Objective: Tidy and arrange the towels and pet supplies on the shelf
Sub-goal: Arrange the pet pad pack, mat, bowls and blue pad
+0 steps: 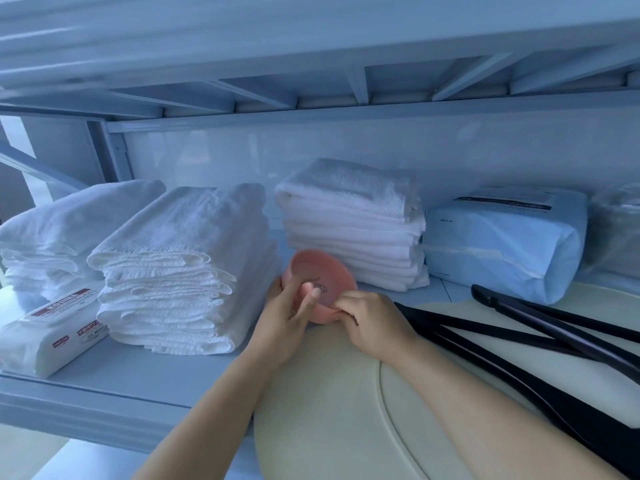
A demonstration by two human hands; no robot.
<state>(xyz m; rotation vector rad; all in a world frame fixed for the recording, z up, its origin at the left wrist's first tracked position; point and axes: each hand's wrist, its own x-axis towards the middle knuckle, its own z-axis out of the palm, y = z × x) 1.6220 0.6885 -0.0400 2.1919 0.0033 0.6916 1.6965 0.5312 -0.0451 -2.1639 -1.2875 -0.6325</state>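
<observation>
A pink round pet bowl [320, 277] stands tilted on its edge on the shelf, between two towel stacks. My left hand [289, 318] grips its left side, with fingers laid across its underside. My right hand [369, 318] pinches its lower right rim. Three stacks of folded white towels stand in a row: the left stack [52, 237], the middle stack [180, 268] and the right stack [356, 223]. A white pack of wipes [48, 327] lies at the front left.
A blue wrapped pack [502, 240] stands right of the towels, with a clear plastic bag [616, 230] beyond it. Black hangers [540, 327] lie on a cream round tray [329, 410] at the front right. The upper shelf [311, 64] hangs close overhead.
</observation>
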